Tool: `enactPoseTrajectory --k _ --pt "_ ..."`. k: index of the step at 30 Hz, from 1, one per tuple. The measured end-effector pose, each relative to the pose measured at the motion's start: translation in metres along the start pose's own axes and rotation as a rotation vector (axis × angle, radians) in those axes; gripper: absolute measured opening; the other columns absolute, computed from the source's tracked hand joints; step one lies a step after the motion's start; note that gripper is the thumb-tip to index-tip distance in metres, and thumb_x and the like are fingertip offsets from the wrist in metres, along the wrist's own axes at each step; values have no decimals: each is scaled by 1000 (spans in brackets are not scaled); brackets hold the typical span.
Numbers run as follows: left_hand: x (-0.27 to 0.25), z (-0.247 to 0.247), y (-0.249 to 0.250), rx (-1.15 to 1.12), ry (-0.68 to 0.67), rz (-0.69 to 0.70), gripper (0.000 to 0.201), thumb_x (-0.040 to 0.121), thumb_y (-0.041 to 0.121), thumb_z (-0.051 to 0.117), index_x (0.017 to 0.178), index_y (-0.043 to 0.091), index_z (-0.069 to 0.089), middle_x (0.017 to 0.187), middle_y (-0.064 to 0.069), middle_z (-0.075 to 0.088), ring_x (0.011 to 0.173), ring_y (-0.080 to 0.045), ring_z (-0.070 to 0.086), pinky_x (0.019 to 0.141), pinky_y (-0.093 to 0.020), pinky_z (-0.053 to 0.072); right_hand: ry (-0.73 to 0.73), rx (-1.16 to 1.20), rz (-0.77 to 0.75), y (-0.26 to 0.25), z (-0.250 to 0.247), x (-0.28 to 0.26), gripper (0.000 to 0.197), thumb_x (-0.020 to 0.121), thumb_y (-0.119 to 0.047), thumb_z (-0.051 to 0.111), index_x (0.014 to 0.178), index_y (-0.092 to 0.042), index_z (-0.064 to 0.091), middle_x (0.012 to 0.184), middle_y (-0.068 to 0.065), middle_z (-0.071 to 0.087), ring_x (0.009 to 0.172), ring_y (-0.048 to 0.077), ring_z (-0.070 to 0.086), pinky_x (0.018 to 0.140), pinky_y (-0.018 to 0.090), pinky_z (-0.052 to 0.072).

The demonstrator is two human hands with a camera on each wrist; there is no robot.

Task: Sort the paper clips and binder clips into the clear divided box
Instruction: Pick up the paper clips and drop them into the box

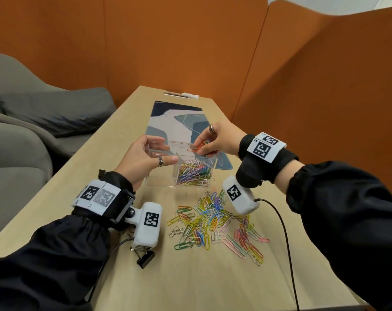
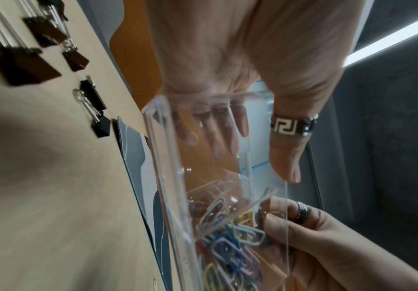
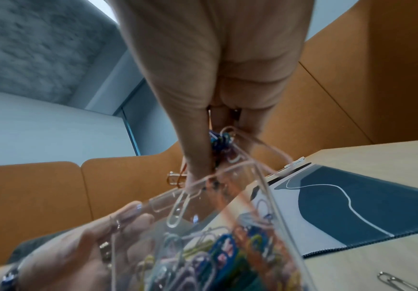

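The clear divided box (image 1: 159, 182) stands at the near edge of a patterned mat. Its right compartment holds many coloured paper clips (image 1: 195, 173); the left compartment looks bare. My left hand (image 1: 165, 153) grips the box's left wall, thumb on the near side and fingers behind the plastic (image 2: 218, 137). My right hand (image 1: 201, 151) pinches a small bunch of paper clips (image 1: 196, 148) just above the right compartment's rim, some dangling (image 3: 178, 208). A loose pile of paper clips (image 1: 215, 221) lies in front of the box. Black binder clips (image 2: 48, 33) lie on the table's left side.
One black binder clip (image 1: 145, 260) lies under my left wrist camera. The blue and white mat (image 1: 179, 122) runs behind the box. A black cable (image 1: 287, 243) trails from my right wrist across the table. Orange partitions stand behind and to the right, a grey sofa to the left.
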State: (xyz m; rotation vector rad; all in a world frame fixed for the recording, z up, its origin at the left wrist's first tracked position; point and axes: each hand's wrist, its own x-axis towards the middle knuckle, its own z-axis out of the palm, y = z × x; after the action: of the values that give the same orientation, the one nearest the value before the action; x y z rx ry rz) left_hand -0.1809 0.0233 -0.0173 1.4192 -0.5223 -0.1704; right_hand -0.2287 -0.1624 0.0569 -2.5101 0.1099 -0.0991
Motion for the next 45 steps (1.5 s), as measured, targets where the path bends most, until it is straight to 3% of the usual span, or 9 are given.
enactPoseTrajectory --k 5,10,19,26,30,32,35,40,45 --pt "0 0 0 -8 6 3 52 70 -1 74 115 5 48 97 -1 60 78 -7 58 42 -6 40 36 -13 -64 2 7 -1 18 77 -1 73 95 -2 70 80 10 69 66 14 63 73 24 57" --pt "0 1 -1 -6 11 8 51 70 -2 74 114 6 48 95 0 60 77 -6 58 42 -6 39 72 160 -123 2 12 -1 17 78 8 68 92 0 66 78 8 67 63 10 65 65 20 58" --pt "2 -2 -2 -14 7 18 52 69 -1 74 114 6 48 95 0 60 82 -6 59 56 -7 47 -31 60 -135 5 7 -6 14 83 -15 69 97 -13 69 87 6 73 74 8 66 66 18 54" --pt "4 -5 -3 -40 22 23 54 66 8 77 113 12 50 97 3 61 86 -7 60 68 -18 50 352 77 -78 29 -13 -16 21 95 -26 52 96 -9 65 81 0 67 58 -3 59 50 5 41" --pt "5 -8 -4 -73 46 8 55 56 16 78 104 18 52 99 0 61 92 -12 61 87 -35 51 -32 -146 232 65 -7 -17 31 97 -31 44 113 -9 60 105 2 62 82 15 60 62 23 47" --pt "5 -9 -3 -76 50 1 56 52 19 78 101 21 52 101 -1 61 94 -15 61 89 -38 50 -252 -342 283 81 7 -17 40 99 -34 39 129 -11 52 125 4 57 109 21 57 85 32 48" --pt "7 -12 -3 -80 67 -6 55 53 20 79 101 22 52 103 -2 62 97 -19 61 87 -37 50 -361 -517 239 88 29 -15 46 102 -32 31 142 -12 37 146 5 41 132 22 41 109 30 28" --pt "12 -17 -7 -81 112 -7 44 66 8 78 98 23 53 103 -1 63 96 -18 61 77 -29 47 -421 -584 227 81 43 0 47 103 -30 27 147 -12 27 152 4 32 137 21 33 111 27 22" --pt "13 -18 -9 -80 122 5 45 68 5 77 103 18 51 100 0 62 89 -12 60 73 -24 46 -526 -604 179 76 30 -3 42 100 -36 36 133 -14 51 146 -6 42 130 17 44 112 31 29"
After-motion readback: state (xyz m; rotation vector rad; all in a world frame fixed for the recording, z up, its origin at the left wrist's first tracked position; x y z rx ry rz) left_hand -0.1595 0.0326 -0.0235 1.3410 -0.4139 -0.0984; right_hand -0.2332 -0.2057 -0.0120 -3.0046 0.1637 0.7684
